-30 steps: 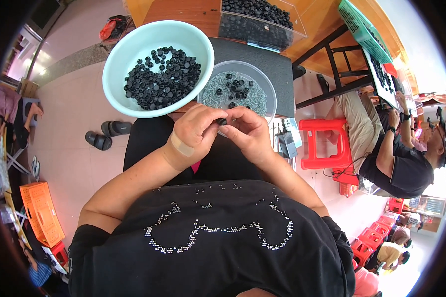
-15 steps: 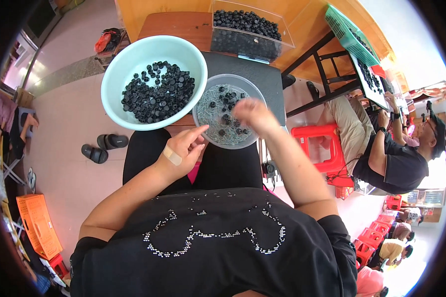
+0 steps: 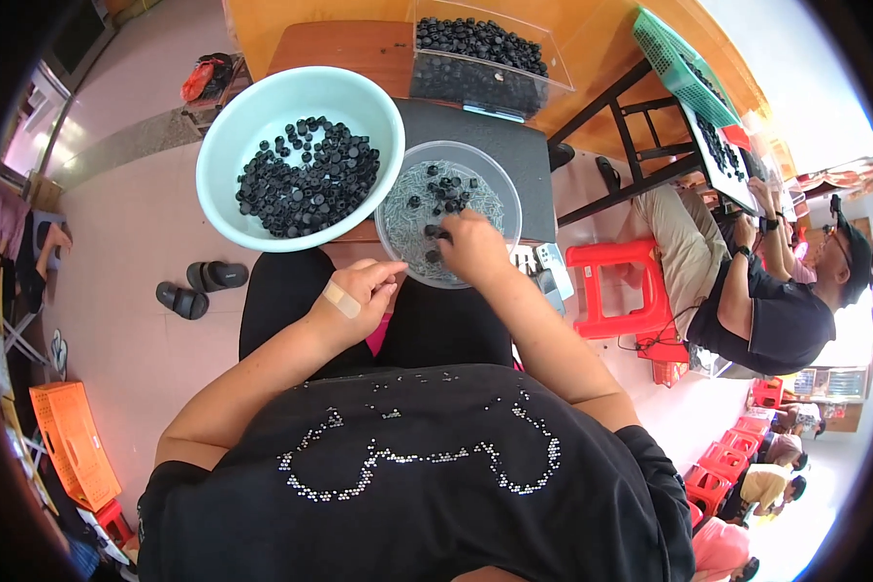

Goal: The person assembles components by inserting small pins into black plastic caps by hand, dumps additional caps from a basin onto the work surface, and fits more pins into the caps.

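Several black caps [image 3: 450, 205] lie among thin silvery bits [image 3: 405, 218] in a clear tub [image 3: 510, 184]; the right hand [image 3: 473, 244] is inside, fingers narrowed beside them (whether gripping one, I cannot tell). The left hand [image 3: 357, 289], half curled, is near the rim, its hold unclear. A pale bowl [image 3: 245, 126] just left holds more caps.

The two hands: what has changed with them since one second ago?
The right hand has parted from the left hand and moved forward over the clear tub, to the black caps; whether it holds one is unclear. The small black part held between the hands one second ago no longer shows. The left hand stays near the tub; the pale blue basin is unmoved.
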`<state>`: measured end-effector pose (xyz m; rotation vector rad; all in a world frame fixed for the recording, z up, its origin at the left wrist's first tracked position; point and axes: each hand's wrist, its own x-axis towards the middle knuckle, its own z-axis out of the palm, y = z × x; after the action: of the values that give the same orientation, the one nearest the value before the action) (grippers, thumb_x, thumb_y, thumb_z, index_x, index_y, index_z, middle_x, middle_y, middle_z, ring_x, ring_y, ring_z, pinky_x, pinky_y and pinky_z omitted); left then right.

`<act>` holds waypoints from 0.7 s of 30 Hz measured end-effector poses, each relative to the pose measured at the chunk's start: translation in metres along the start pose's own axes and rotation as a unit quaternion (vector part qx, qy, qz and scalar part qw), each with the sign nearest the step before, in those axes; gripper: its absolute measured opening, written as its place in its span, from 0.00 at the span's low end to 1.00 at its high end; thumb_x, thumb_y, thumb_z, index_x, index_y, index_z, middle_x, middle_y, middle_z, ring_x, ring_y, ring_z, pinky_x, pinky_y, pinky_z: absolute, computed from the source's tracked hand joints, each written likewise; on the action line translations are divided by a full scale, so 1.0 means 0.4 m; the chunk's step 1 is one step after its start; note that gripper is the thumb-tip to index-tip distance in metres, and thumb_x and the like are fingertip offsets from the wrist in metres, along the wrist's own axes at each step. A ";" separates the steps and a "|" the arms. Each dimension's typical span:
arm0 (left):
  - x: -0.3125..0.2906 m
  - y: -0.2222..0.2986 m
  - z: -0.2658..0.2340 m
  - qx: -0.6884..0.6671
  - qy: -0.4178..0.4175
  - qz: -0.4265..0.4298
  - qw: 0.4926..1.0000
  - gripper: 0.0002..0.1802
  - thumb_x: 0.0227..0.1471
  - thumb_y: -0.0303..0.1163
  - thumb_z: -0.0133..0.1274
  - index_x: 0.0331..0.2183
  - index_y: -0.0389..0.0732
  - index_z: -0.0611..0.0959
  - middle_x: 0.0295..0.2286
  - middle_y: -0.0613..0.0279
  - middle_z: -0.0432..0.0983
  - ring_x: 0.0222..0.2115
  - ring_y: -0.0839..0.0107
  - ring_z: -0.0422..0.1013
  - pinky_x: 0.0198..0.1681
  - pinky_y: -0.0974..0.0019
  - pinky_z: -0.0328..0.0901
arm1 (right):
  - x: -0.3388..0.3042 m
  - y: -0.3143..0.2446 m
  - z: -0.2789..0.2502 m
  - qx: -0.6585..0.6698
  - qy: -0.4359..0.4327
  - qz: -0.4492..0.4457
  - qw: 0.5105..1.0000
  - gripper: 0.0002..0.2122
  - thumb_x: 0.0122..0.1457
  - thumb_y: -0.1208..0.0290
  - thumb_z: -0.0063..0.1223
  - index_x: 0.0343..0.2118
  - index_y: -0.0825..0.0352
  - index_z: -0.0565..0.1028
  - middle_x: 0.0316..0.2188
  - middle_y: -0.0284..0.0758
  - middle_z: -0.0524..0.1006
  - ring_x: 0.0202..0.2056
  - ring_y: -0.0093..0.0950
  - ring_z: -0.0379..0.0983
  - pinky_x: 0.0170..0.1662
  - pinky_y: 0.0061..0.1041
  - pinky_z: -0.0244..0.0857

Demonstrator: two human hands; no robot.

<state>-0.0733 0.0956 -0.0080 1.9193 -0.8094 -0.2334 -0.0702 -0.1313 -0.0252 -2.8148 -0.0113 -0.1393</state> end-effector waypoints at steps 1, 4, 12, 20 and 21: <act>0.004 0.001 0.003 -0.001 0.000 0.001 1.000 0.16 0.47 0.22 0.49 0.41 0.37 0.77 0.26 0.54 0.73 0.24 0.64 0.70 0.29 0.66 0.65 | -0.005 -0.001 0.011 0.015 -0.001 0.003 1.000 0.07 0.44 0.73 0.56 0.28 0.66 0.76 0.27 0.42 0.72 0.32 0.43 0.72 0.35 0.38 0.68; 0.015 0.007 0.014 -0.006 0.000 0.020 1.000 0.15 0.47 0.22 0.49 0.41 0.37 0.78 0.25 0.54 0.73 0.24 0.63 0.70 0.29 0.65 0.65 | -0.002 0.002 0.023 0.006 0.012 -0.012 1.000 0.07 0.44 0.73 0.55 0.28 0.66 0.75 0.27 0.43 0.72 0.31 0.44 0.72 0.35 0.38 0.68; 0.006 0.021 0.002 0.003 -0.019 -0.018 1.000 0.13 0.47 0.22 0.49 0.38 0.36 0.78 0.25 0.52 0.72 0.26 0.57 0.71 0.30 0.62 0.66 | -0.007 0.035 0.012 -0.038 0.027 0.013 0.999 0.06 0.44 0.75 0.52 0.27 0.67 0.73 0.28 0.45 0.72 0.31 0.45 0.71 0.36 0.39 0.68; 0.013 0.010 0.024 0.003 -0.012 0.011 1.000 0.13 0.47 0.23 0.49 0.38 0.37 0.79 0.25 0.54 0.73 0.25 0.60 0.70 0.30 0.64 0.65 | -0.008 0.086 0.021 0.148 0.081 0.001 0.986 0.02 0.43 0.77 0.53 0.22 0.68 0.72 0.24 0.43 0.74 0.29 0.40 0.73 0.33 0.36 0.68; 0.014 0.008 0.024 0.011 -0.014 0.009 1.000 0.13 0.47 0.23 0.49 0.38 0.37 0.79 0.25 0.53 0.73 0.26 0.60 0.70 0.30 0.64 0.65 | -0.007 0.080 0.012 0.186 0.071 0.046 0.979 0.02 0.44 0.78 0.53 0.22 0.68 0.72 0.22 0.42 0.74 0.27 0.37 0.73 0.32 0.33 0.67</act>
<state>-0.0752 0.0843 -0.0088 1.9322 -0.8494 -0.2422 -0.0720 -0.1600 -0.0402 -2.4208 0.1147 -0.2847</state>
